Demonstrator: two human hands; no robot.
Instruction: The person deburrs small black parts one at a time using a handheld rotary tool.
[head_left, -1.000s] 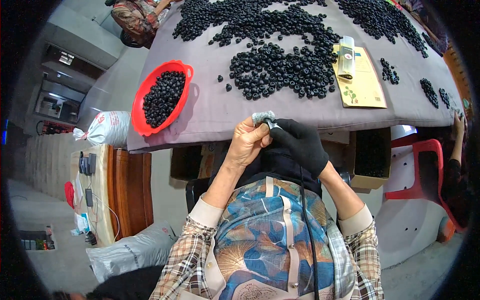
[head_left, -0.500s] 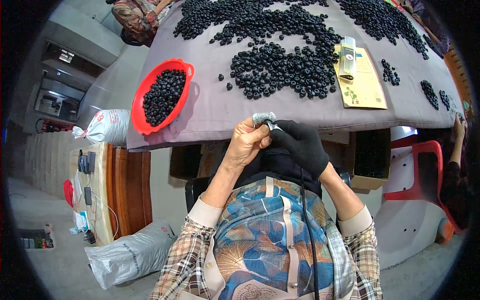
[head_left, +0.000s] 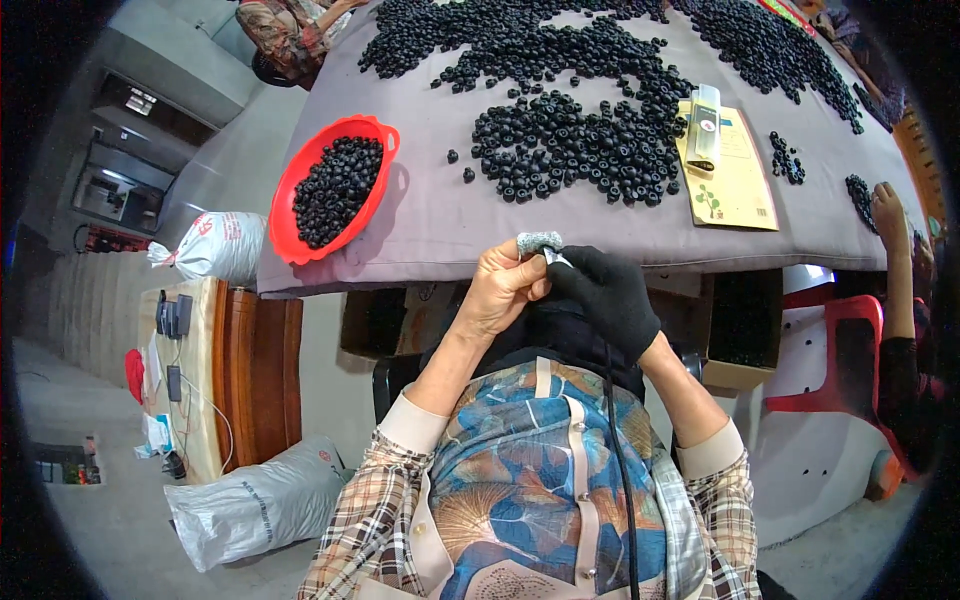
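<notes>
My bare left hand [head_left: 503,290] is closed in a pinch just off the table's front edge, a grey knitted cover [head_left: 540,242] on one finger. My right hand [head_left: 612,300], in a black glove, is closed against it, fingertips meeting. A small whitish, shiny piece [head_left: 556,258] shows between them at the right fingertips; its kind is unclear. Whatever the left fingers pinch is hidden. Beyond my hands, many small round black pieces with dimpled middles [head_left: 570,145] lie spread on the grey-covered table [head_left: 440,225].
At the left, a red plastic basket [head_left: 283,215] holds more black pieces. A yellow booklet [head_left: 735,195] lies under a clear-and-black case [head_left: 705,125]. Another person's hand [head_left: 888,212] is at the right edge. White sacks [head_left: 222,248] and a red chair [head_left: 850,380] flank the table.
My hands stay together in nearly the same pinch. The other person's hand at the right has moved farther over the table to a small pile. The view has shifted slightly.
</notes>
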